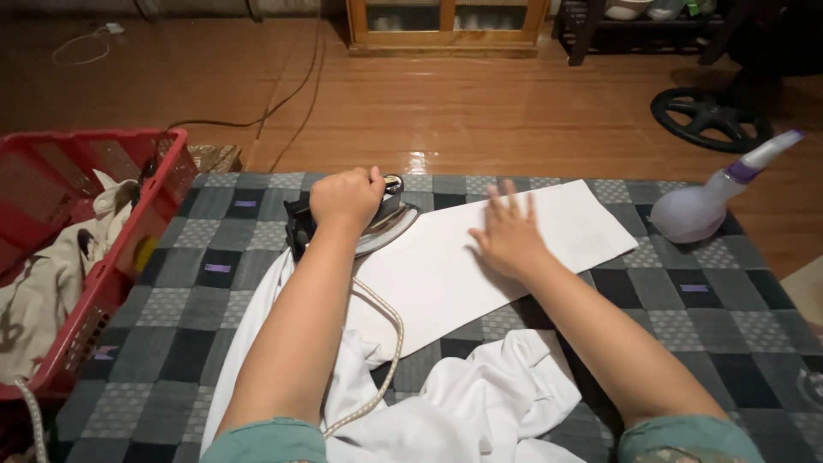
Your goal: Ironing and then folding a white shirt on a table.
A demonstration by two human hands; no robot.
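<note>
1. Nearest me, the loose bulk of the white garment point(480, 403) lies bunched on the checked blanket point(729, 317), out of the iron's way. The iron's braided cord point(390, 343) trails back across it toward me.

2. One leg or sleeve of the garment (I can't tell which) is spread flat, running away to the right across the blanket, which pads the floor point(480, 103) under it.

3. My left hand point(345, 195) is closed in a full grip around the handle of the iron point(381, 225). The iron sits soleplate-down at the left end of the flat part, tip pointing right along the cloth.

4. My right hand point(507, 231) lies open, fingers spread, palm pressed on the cloth just right of the iron. It holds nothing; I judge it is keeping the fabric taut and smooth ahead of the soleplate.

5. To the left, a red basket point(129, 223) rests on the blanket's edge with crumpled laundry in it, within easy reach.

6. Further right, a spray bottle point(711, 201) stands at the blanket's far corner, nozzle angled up and away.

7. Beyond, on the floor, sit a fan base point(707, 116) and a wooden cabinet point(446, 30).
</note>
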